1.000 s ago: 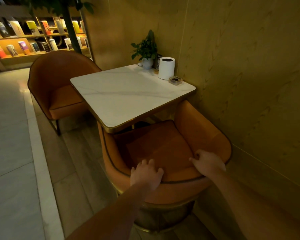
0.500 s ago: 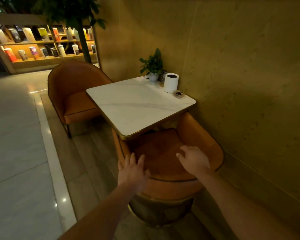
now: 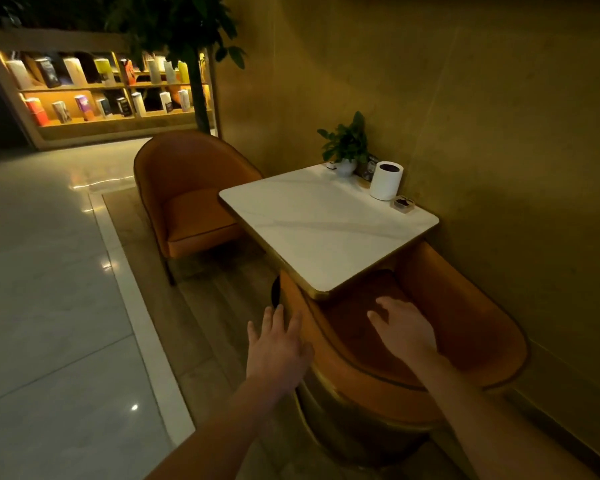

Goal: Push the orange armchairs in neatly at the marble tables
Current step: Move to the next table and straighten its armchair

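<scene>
- Currently near armchair (image 3: 482,327) sits at the marble table (image 3: 326,226), seat front under its near edge.
- Left hand (image 3: 279,348): fingers spread, at that chair's left arm; contact unclear.
- Right hand (image 3: 407,332): fingers loosely spread over the seat, gripping nothing.
- Far armchair (image 3: 191,188) stands at the table's far-left side, seat mostly outside its edge.

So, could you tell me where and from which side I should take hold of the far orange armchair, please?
Take the far armchair by the top rim of its curved back, gripping either side of the curve, and come from behind, opposite the marble table. Its open seat faces the table and the back wraps into the arms, so that rim is likely the handiest edge.
</scene>
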A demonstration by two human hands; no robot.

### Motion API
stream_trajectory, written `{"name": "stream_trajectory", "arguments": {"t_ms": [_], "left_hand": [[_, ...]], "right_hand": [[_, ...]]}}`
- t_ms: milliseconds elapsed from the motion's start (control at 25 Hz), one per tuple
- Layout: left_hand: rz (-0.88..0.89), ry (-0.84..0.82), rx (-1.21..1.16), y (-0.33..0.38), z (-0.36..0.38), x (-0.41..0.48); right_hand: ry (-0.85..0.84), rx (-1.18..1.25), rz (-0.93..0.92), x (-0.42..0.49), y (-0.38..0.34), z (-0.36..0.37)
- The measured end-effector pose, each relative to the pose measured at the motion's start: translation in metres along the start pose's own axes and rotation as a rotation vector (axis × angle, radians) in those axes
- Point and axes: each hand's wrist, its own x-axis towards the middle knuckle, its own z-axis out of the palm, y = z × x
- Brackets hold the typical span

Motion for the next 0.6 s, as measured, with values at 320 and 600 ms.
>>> {"name": "stream_trajectory", "arguments": {"t_ms": [320,600], "left_hand": [[-0.170,0.079,-0.042,-0.139,-0.052,0.041],[-0.318,0.138,-0.006,-0.229,-0.081,0.133]], "right_hand": [[-0.006,0.120,-0.065,0.066,-0.137,0.043],[-0.076,0.204,-0.212,0.198,-0.234,0.099]]}}
